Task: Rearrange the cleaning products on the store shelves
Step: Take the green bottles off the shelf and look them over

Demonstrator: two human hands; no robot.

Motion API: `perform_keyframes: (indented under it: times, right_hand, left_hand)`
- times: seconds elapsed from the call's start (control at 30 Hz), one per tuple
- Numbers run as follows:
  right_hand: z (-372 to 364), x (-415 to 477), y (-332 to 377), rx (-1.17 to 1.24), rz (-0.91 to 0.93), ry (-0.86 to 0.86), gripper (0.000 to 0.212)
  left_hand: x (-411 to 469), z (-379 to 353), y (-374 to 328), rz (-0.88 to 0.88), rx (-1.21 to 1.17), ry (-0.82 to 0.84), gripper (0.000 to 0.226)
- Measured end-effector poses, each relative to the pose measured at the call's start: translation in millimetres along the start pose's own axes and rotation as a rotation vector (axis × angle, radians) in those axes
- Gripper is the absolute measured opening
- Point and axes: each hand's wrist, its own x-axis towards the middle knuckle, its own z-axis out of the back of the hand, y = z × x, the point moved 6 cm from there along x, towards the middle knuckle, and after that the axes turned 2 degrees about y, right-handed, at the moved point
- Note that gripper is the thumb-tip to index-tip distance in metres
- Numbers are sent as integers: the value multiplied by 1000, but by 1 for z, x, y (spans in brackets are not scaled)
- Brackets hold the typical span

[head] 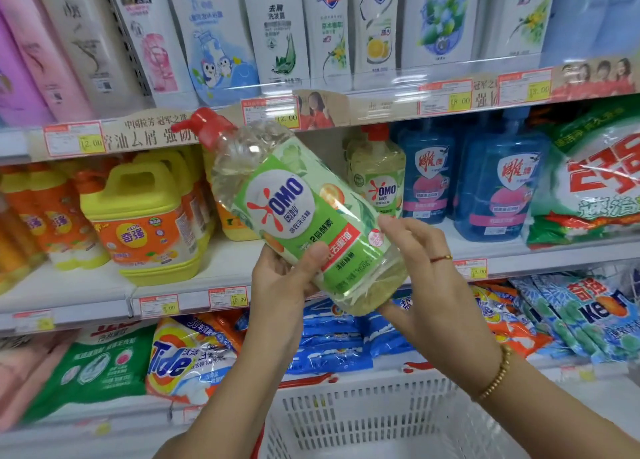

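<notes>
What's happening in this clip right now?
A person holds a red-pump OMO bottle tilted in front of the middle shelf. The left hand grips its lower half, thumb on the label. The right hand rests loosely spread fingers at its base. A matching OMO bottle stands upright on that shelf behind it, and a white basket sits below the hands.

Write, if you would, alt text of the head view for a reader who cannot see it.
A person's left hand grips a tilted OMO bottle with a red pump; the right hand touches its base with straight fingers. Behind, store shelves hold detergents, including a matching bottle; a white basket sits below.
</notes>
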Motion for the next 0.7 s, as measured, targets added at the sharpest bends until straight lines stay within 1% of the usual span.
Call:
perform_keyframes:
  times: [0.03,0.1,0.17,0.23,0.27,0.33,0.4,0.47,0.53,0.57,0.6,0.63,0.7]
  right_hand:
    - [-1,-1,5,31,19,1,102]
    - [0,-2,13,81,80,-27,99]
    - [6,2,13,66,147,-69,94]
    - [13,5,13,56,176,-91,93]
    - [15,6,13,85,150,-88,93]
    - [15,8,11,265,26,-44,94]
    - [4,7,1,653,-190,48,88]
    - [-15,3,-7,1068,-431,195,86]
    - [-36,-7,-5,1424,-639,388,86]
    - [-43,-11,-1,1557,-705,472,79]
    - [-47,-14,4,1657,-762,523,69]
    - [-50,-17,7,1730,-833,535,64]
    - [-53,-19,8,1785,-989,501,67]
  left_hand:
    - [-3,-3,-3,-17,-18,-6,84]
    - [-8,-9,-4,-41,-63,7,81]
    - [-11,-15,-1,-26,-134,36,78]
    - [-11,-16,0,-4,-169,50,85]
    - [-9,-15,-1,-2,-184,65,90]
    - [-4,-14,-5,-10,-226,122,97]
    - [6,-10,-9,-16,-255,195,96]
    - [14,-4,-10,2,-299,255,89]
    - [19,3,-6,40,-382,288,78]
    - [20,6,-4,63,-416,298,74]
    - [19,8,-2,84,-434,303,73]
    - [18,10,-1,97,-436,304,76]
    - [17,14,0,100,-420,277,85]
